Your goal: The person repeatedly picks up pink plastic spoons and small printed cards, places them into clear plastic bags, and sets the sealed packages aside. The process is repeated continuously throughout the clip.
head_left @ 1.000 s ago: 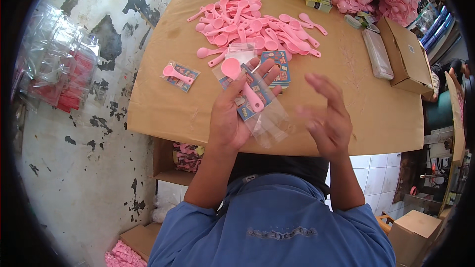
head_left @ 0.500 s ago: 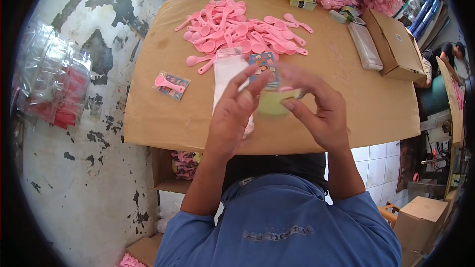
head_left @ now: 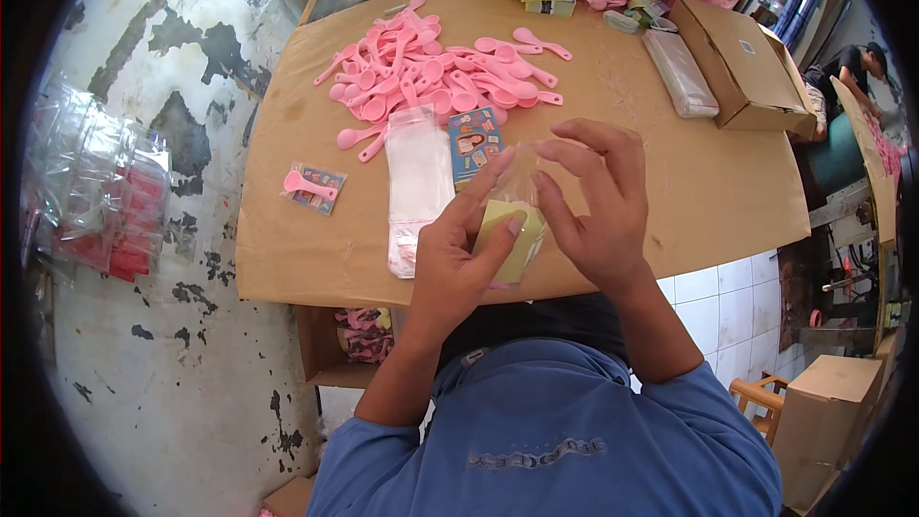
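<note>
Clear packet (head_left: pixel 517 254), yellow-green side up, is held over the near table edge (head_left: pixel 684 247); its long axis points away from the person, far end leaning slightly right. Left hand (head_left: pixel 455 263) pinches it, thumb on top. Right hand (head_left: pixel 603 211) is arched beside the far end, thumb and fingers parted; I cannot confirm contact.

One wide fisheye view, worn on the person's head, looks steeply down and forward across the table (head_left: pixel 708 191), upright and bending straight edges toward its dark round rim. It sits close enough that the left hand (head_left: pixel 455 254) and right hand (head_left: pixel 608 211) lie near the middle. The person's shirt (head_left: pixel 555 412) fills the bottom, a wall (head_left: pixel 105 325) the left side, and floor tiles (head_left: pixel 732 302) show lower right.
</note>
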Demonstrator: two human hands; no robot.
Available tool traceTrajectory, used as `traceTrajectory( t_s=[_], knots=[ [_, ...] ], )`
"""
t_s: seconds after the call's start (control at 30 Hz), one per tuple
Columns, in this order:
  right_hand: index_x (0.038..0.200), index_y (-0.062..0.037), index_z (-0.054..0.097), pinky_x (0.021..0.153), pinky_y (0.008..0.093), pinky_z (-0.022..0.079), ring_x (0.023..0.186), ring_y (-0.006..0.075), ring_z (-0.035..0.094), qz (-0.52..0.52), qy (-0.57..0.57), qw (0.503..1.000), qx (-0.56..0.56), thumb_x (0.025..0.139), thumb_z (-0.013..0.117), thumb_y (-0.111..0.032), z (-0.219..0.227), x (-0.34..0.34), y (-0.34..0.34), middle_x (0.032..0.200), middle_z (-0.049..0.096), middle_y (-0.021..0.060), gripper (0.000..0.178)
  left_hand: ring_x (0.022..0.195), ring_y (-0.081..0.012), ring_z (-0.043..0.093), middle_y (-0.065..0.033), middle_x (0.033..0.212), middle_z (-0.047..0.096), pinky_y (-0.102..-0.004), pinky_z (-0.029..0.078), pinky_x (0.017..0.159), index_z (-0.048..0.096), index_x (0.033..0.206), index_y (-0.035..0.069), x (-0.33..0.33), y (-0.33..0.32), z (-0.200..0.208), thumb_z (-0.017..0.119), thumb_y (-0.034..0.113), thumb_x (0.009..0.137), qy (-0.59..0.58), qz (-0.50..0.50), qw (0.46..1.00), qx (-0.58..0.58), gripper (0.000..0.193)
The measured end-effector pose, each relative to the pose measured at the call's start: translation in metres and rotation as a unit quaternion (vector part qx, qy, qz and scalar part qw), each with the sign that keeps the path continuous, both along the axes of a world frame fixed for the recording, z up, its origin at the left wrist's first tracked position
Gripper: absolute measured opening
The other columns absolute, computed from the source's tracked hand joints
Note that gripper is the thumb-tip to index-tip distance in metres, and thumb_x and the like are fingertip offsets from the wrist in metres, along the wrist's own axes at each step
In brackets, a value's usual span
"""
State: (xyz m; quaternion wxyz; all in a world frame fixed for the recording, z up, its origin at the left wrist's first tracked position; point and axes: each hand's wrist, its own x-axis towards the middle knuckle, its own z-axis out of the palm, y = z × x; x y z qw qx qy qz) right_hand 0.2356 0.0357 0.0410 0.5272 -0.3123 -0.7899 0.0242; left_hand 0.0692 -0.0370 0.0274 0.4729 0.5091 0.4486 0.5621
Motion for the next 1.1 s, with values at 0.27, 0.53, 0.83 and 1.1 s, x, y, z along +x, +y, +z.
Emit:
traceTrajectory(
  t_s=[0.27, 0.53, 0.83, 1.1],
  knots=[
    [0.102, -0.0073, 0.073, 0.091, 0.0431, 0.048, 0.111, 0.0320, 0.057, -0.017, -0.010, 1.000, 0.005, 0.080, 0.077, -0.008, 0.008, 0.001, -0.001, 0.123, 0.063, 0.0096, 0.023, 0.121, -0.0097, 0.059, -0.0144, 0.143, 0.059, -0.0242, 0.047, 0.098, 0.033, 0.157, -0.004, -0.006, -0.004, 0.000, 0.060, -0.006, 0.097, 0.047, -0.059, 0.997, -0.035, 0.066],
    [0.100, -0.0070, 0.074, 0.092, 0.0412, 0.048, 0.112, 0.0299, 0.057, 0.002, -0.016, 1.000, -0.005, 0.076, 0.078, -0.004, 0.010, 0.002, -0.001, 0.122, 0.065, 0.0073, 0.025, 0.111, -0.0090, 0.063, -0.0154, 0.129, 0.067, -0.0236, 0.049, 0.091, 0.032, 0.158, -0.003, -0.016, -0.006, -0.003, 0.061, -0.005, 0.097, 0.077, -0.099, 0.992, 0.029, 0.067],
    [0.103, -0.0012, 0.064, 0.095, 0.0376, 0.050, 0.108, 0.0284, 0.065, 0.095, 0.313, 0.928, -0.178, 0.089, 0.066, 0.001, -0.001, 0.006, 0.024, 0.117, 0.067, 0.0149, 0.015, 0.102, -0.0115, 0.068, -0.0145, 0.110, 0.075, -0.0253, 0.052, 0.089, 0.033, 0.159, 0.003, -0.022, -0.013, -0.002, 0.064, 0.003, 0.099, 0.071, -0.083, 0.994, -0.012, 0.067],
    [0.105, -0.0038, 0.067, 0.099, 0.0406, 0.047, 0.117, 0.0300, 0.060, 0.130, 0.129, 0.973, -0.142, 0.086, 0.069, -0.003, 0.014, 0.008, 0.004, 0.126, 0.063, 0.0172, 0.020, 0.103, -0.0100, 0.065, -0.0122, 0.115, 0.073, -0.0244, 0.050, 0.090, 0.037, 0.158, 0.005, -0.019, -0.011, 0.000, 0.061, 0.006, 0.102, -0.025, -0.035, 0.998, -0.036, 0.060]
  ],
)
